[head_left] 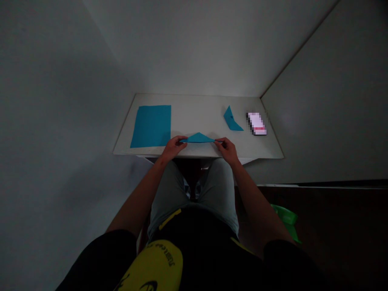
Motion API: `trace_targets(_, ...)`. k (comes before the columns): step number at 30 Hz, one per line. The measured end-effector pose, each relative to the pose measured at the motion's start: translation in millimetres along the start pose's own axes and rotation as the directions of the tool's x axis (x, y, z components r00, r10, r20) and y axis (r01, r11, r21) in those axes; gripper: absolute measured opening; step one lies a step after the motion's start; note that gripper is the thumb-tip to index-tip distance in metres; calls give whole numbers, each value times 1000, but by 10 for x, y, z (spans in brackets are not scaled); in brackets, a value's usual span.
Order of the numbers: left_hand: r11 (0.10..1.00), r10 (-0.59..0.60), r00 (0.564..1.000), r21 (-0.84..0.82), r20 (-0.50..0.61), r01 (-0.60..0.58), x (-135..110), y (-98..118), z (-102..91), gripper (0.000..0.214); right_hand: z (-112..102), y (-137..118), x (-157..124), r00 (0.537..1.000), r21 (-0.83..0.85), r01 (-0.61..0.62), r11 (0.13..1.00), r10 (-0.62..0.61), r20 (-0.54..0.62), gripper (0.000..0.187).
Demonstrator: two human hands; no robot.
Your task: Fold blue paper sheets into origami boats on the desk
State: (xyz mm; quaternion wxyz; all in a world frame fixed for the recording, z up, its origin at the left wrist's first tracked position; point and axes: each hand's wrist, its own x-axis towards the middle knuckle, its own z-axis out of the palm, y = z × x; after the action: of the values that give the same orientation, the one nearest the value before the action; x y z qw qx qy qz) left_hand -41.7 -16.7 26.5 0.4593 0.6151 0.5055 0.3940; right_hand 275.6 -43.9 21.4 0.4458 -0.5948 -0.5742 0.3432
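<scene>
The left hand (174,148) and right hand (226,149) pinch opposite ends of the low, folded blue paper triangle (199,138) near the front edge of the white rectangular bench (197,111); uneven pulling could tear it or skew its creases. Its peak points forward, its long axis running left to right
</scene>
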Motion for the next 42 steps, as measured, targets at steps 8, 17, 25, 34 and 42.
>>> trace_targets(8, 1000, -13, 1000, -11, -9, 13, 10, 6, 13, 40, -3, -2, -8, 1000, -30, 10, 1000, -10, 8, 52)
trace_targets(17, 1000, -26, 999, -2, -39, 26, 31, -24, 41, 30, -8, -38, -17, 999, -11, 22, 1000, -21, 36, 52)
trace_targets(25, 985, 96, 991, 151, -88, -82, -8, 44, 48, 24, -19, -75, -39, 999, 11, 16, 1000, -17, 48, 56)
trace_targets(34, 994, 51, 999, 101, -10, -49, -50, 76, 85, 20, 33, -102, -30, 998, 34, 51, 998, -52, 20, 62)
trace_targets(42, 986, 62, 998, 158, -6, -61, -38, 75, 108, 21, 219, -117, 25, 992, -149, 118, 982, -108, 71, 54)
